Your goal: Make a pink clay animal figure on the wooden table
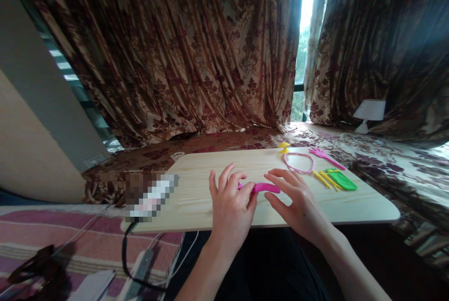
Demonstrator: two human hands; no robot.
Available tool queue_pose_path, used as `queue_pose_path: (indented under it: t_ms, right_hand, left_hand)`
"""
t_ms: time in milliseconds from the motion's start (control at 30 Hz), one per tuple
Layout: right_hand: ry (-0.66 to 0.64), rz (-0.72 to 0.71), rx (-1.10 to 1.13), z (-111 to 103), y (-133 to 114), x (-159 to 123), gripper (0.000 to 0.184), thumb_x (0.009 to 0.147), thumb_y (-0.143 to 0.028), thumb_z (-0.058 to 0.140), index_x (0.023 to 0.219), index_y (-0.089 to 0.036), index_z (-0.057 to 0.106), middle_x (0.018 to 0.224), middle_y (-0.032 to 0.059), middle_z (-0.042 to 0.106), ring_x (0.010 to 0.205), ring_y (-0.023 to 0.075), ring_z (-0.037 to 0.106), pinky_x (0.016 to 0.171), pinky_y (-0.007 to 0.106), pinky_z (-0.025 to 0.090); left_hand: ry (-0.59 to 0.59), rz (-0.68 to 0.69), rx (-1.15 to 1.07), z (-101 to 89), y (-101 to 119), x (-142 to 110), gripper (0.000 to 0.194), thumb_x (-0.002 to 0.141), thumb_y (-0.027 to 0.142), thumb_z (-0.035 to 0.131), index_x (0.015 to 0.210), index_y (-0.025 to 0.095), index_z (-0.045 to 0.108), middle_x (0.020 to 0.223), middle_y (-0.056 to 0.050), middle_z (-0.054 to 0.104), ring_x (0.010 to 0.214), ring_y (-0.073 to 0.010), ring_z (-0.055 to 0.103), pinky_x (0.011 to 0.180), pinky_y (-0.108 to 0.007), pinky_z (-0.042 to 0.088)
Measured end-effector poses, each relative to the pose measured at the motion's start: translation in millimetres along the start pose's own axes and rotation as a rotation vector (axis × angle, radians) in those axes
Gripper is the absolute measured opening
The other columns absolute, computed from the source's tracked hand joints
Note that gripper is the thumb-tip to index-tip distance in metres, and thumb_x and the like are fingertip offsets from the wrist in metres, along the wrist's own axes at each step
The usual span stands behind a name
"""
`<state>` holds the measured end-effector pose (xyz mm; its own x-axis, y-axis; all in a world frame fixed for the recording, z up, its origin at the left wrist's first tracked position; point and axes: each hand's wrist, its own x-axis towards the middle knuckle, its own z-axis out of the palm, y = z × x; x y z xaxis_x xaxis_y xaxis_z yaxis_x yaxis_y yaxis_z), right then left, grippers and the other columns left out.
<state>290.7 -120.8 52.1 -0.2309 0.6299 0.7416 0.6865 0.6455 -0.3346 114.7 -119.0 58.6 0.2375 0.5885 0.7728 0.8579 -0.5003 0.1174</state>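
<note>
A magenta strip of what looks like modelling clay (267, 187) lies over the near middle of the wooden board. My left hand (231, 202) pinches it between thumb and index finger, the other fingers spread; a bit of magenta shows behind them. At the strip's right end my right hand (298, 200) hovers with thumb and fingers apart; whether a fingertip touches the strip, I cannot tell. To the right are a pink ring (286, 164), several thin yellow sticks (322, 180) and a flat green piece (342, 180). Behind them are a yellow mushroom-like piece (284, 147) and a magenta piece with finger-like prongs (328, 158).
The light wooden board (196, 170) has rounded corners. A blurred-out item (152, 198) sits at its left edge, with a black strap hanging down. A power strip (140, 268) and cables lie below left. A white lamp (370, 111) stands far right before patterned curtains (210, 57).
</note>
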Motion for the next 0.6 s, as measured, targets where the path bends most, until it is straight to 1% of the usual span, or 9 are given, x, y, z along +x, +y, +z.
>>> queue_pose_path:
  t_ms: [100, 200, 267, 367, 400, 467, 533, 600]
  right_hand:
    - [-0.023, -0.010, 0.001, 4.8, 3.4, 5.2, 0.034, 0.083, -0.021, 0.060, 0.117, -0.025, 0.059, 0.117, 0.0075, 0.060, 0.108, 0.0257, 0.054, 0.094, 0.045, 0.041]
    - [-0.089, 0.009, 0.034, 11.5, 7.8, 4.7, 0.026, 0.084, -0.018, 0.059, 0.109, -0.025, 0.063, 0.103, 0.0042, 0.067, 0.095, 0.0219, 0.059, 0.089, 0.039, 0.044]
    - [-0.099, 0.031, 0.037, 17.4, 13.7, 2.7, 0.023, 0.085, -0.017, 0.058, 0.106, -0.024, 0.064, 0.098, 0.0035, 0.069, 0.090, 0.0207, 0.061, 0.085, 0.037, 0.045]
    - [-0.074, 0.075, 0.020, 29.1, 32.5, 0.6, 0.022, 0.084, -0.018, 0.058, 0.105, -0.022, 0.063, 0.097, 0.0050, 0.068, 0.090, 0.0213, 0.061, 0.083, 0.036, 0.046]
    - [-0.068, 0.093, 0.015, 33.6, 41.4, 0.4, 0.022, 0.084, -0.018, 0.057, 0.105, -0.021, 0.063, 0.096, 0.0054, 0.068, 0.089, 0.0212, 0.061, 0.083, 0.036, 0.046]
    - [-0.067, 0.125, 0.006, 43.3, 61.6, 0.4, 0.020, 0.084, -0.018, 0.057, 0.102, -0.020, 0.064, 0.094, 0.0056, 0.067, 0.087, 0.0204, 0.062, 0.080, 0.034, 0.048]
    - [-0.076, 0.159, -0.004, 52.7, 81.1, 0.0, 0.019, 0.084, -0.017, 0.057, 0.101, -0.018, 0.064, 0.097, 0.0067, 0.066, 0.087, 0.0195, 0.062, 0.079, 0.033, 0.049]
    - [-0.105, 0.182, -0.009, 61.1, 96.2, -1.1, 0.017, 0.086, -0.019, 0.056, 0.102, -0.017, 0.063, 0.098, 0.0063, 0.065, 0.087, 0.0181, 0.062, 0.079, 0.034, 0.050]
  left_hand:
    - [-0.008, 0.015, 0.001, 5.6, -0.8, 1.6, 0.011, 0.082, 0.023, 0.059, 0.086, 0.026, 0.069, 0.103, -0.005, 0.065, 0.126, -0.0302, 0.040, 0.109, -0.058, 0.011]
    - [-0.007, 0.019, -0.004, 7.3, 1.2, 2.2, 0.012, 0.082, 0.022, 0.059, 0.088, 0.026, 0.069, 0.104, -0.006, 0.064, 0.126, -0.0309, 0.040, 0.108, -0.059, 0.011]
    - [-0.036, 0.019, -0.009, 5.3, 3.6, 1.3, 0.017, 0.080, 0.021, 0.061, 0.094, 0.025, 0.068, 0.108, -0.007, 0.063, 0.127, -0.0318, 0.039, 0.108, -0.059, 0.012]
    - [-0.041, 0.010, -0.021, -1.8, 1.9, -5.0, 0.034, 0.079, 0.021, 0.062, 0.112, 0.024, 0.061, 0.117, -0.010, 0.059, 0.129, -0.0318, 0.037, 0.108, -0.058, 0.014]
    - [-0.021, 0.003, -0.018, -4.5, -2.1, -9.0, 0.037, 0.079, 0.022, 0.061, 0.116, 0.024, 0.058, 0.119, -0.010, 0.058, 0.129, -0.0311, 0.037, 0.108, -0.058, 0.015]
    - [0.031, -0.018, 0.003, -8.8, -17.0, -19.6, 0.034, 0.082, 0.023, 0.057, 0.116, 0.023, 0.058, 0.119, -0.010, 0.058, 0.128, -0.0293, 0.038, 0.109, -0.056, 0.017]
    - [0.057, -0.065, 0.037, -10.1, -39.0, -32.1, 0.028, 0.082, 0.024, 0.057, 0.110, 0.022, 0.061, 0.113, -0.009, 0.061, 0.125, -0.0288, 0.041, 0.108, -0.054, 0.020]
    - [0.056, -0.144, 0.070, -8.2, -62.6, -43.8, 0.025, 0.082, 0.028, 0.056, 0.105, 0.021, 0.064, 0.108, -0.010, 0.063, 0.121, -0.0299, 0.045, 0.105, -0.053, 0.025]
